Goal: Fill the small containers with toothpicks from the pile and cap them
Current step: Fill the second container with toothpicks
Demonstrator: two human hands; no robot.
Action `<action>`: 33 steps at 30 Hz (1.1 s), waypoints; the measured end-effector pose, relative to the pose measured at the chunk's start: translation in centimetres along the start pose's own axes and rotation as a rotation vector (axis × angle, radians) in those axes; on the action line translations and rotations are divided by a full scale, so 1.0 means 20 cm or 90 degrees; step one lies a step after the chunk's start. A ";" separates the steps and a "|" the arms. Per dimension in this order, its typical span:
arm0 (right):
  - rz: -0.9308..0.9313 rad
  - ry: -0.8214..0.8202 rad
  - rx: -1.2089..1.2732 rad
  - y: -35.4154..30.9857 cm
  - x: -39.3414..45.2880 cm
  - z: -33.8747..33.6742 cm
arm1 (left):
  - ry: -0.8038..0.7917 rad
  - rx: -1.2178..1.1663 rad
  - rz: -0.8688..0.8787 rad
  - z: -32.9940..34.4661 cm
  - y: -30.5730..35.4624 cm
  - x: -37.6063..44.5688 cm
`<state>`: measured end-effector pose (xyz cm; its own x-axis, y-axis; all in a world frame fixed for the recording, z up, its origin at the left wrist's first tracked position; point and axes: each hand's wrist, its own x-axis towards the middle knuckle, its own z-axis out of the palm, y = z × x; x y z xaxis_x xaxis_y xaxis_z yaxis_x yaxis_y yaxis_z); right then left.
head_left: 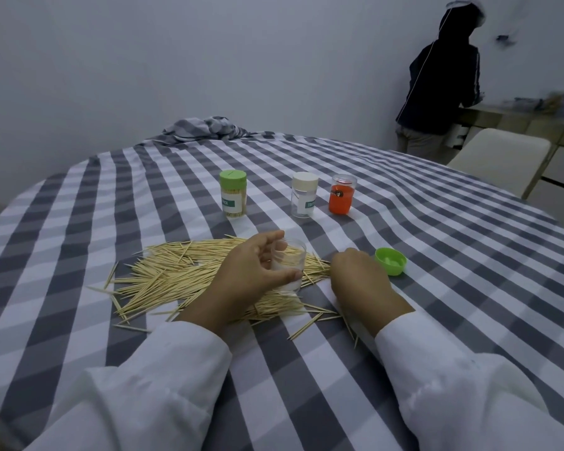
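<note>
A wide pile of toothpicks (176, 275) lies on the checked tablecloth (437, 255). My left hand (248, 271) grips a clear uncapped container (292, 262) standing over the pile's right part. My right hand (358, 281) rests curled at the pile's right edge, fingers down among the toothpicks; what it pinches is hidden. A loose green cap (390, 261) lies upside down just right of that hand. Farther back stand a green-capped container full of toothpicks (233, 198), a white-capped clear container (304, 198) and an orange container with a clear lid (342, 198).
A bunched striped cloth (209, 126) lies at the table's far edge. A person in a dark hooded jacket (440, 83) stands at a counter at the back right. A pale chair (498, 157) is beside the table's right edge.
</note>
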<state>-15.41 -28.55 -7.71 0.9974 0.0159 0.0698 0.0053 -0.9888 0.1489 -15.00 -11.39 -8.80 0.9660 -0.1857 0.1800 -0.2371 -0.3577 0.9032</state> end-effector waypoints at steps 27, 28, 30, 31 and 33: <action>0.010 0.123 1.041 -0.07 -0.05 -0.14 | -0.021 0.005 0.026 0.05 0.03 -0.02; 0.019 0.090 1.005 -0.07 -0.06 -0.14 | -0.018 0.007 0.031 0.05 0.03 -0.02; 0.039 0.006 0.964 -0.06 -0.06 -0.15 | -0.015 0.013 0.034 0.05 0.03 -0.01; 0.053 -0.032 0.960 -0.06 -0.06 -0.15 | -0.015 0.016 0.033 0.05 0.03 -0.01; 0.077 -0.087 0.958 -0.06 -0.05 -0.16 | -0.016 0.017 0.033 0.05 0.03 -0.01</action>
<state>-16.70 -26.98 -4.75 0.9955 -0.0040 -0.0943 -0.0931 -0.2103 -0.9732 -15.50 -12.42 -8.58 0.9495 -0.2269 0.2167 -0.2901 -0.3719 0.8818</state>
